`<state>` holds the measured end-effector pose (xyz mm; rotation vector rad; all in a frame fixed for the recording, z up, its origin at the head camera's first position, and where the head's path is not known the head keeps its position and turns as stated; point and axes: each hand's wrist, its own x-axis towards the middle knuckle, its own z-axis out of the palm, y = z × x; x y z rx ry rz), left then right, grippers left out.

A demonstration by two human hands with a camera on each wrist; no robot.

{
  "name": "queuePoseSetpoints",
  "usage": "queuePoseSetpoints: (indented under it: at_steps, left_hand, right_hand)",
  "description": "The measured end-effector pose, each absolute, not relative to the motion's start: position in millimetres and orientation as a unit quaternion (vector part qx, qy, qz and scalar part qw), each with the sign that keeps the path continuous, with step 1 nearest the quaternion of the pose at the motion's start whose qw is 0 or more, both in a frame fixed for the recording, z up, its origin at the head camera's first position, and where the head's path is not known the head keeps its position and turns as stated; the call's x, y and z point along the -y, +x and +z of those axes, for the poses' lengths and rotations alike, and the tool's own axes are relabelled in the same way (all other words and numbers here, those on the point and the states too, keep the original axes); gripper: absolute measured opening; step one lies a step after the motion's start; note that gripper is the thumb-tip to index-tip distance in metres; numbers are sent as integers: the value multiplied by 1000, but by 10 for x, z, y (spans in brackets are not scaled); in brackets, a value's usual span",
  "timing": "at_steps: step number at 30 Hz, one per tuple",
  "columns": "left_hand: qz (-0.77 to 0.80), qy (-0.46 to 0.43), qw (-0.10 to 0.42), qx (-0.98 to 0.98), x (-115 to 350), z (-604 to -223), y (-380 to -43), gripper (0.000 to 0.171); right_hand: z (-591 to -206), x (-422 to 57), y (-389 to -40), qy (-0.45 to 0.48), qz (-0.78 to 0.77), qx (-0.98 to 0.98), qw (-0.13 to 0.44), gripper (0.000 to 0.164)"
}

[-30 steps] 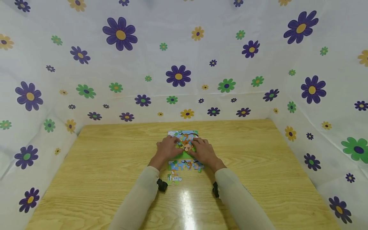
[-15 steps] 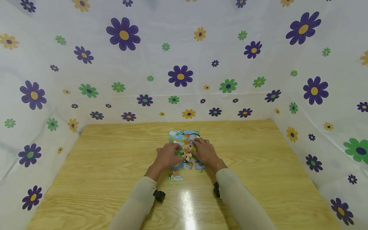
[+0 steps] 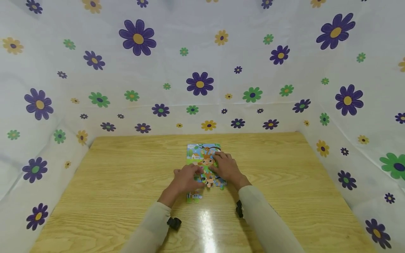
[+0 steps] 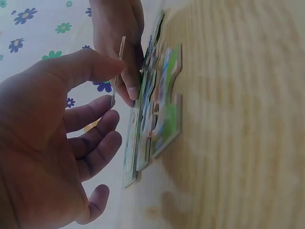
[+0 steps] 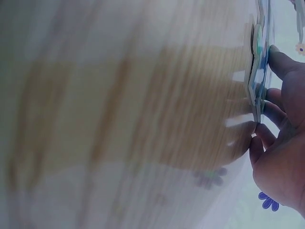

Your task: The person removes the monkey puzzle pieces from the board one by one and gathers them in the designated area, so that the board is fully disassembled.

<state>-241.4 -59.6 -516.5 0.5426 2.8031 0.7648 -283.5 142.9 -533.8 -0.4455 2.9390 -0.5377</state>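
Between thumb and forefinger my left hand [image 3: 186, 179] pinches a jigsaw piece [image 3: 209, 182] with an animal face on it. The left wrist view catches this piece [image 4: 122, 46] edge-on, raised off the table. Behind it lies a picture sheet [image 3: 193, 147] with a monkey and a small house. Joined jigsaw pieces [image 3: 219, 183] lie along the sheet's near edge, partly hidden by my left hand. My right hand [image 3: 228, 169] rests at the sheet's right side, fingertips on its edge [image 5: 268, 62]. Nearer to me, joined pieces with a house [image 3: 194, 198] lie below my left hand.
All this lies on a wood-grain table [image 3: 126, 175]. A white cloth with printed flowers [image 3: 164, 63] hangs round its back and sides. Black wrist cameras [image 3: 174, 223] sit at both sleeves.
My left hand has come toward me with the pinched piece, from over the sheet's picture down to the joined pieces, uncovering the printed house. The right hand has stayed by the sheet.
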Motion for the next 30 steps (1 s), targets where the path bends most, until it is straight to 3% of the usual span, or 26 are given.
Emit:
queuePoseSetpoints:
  at_steps: [30]
  left_hand:
    - [195, 248, 99, -944, 640, -5274, -2121, 29]
  right_hand:
    - [-5345, -1428, -2833, -142, -197, -969, 44, 58]
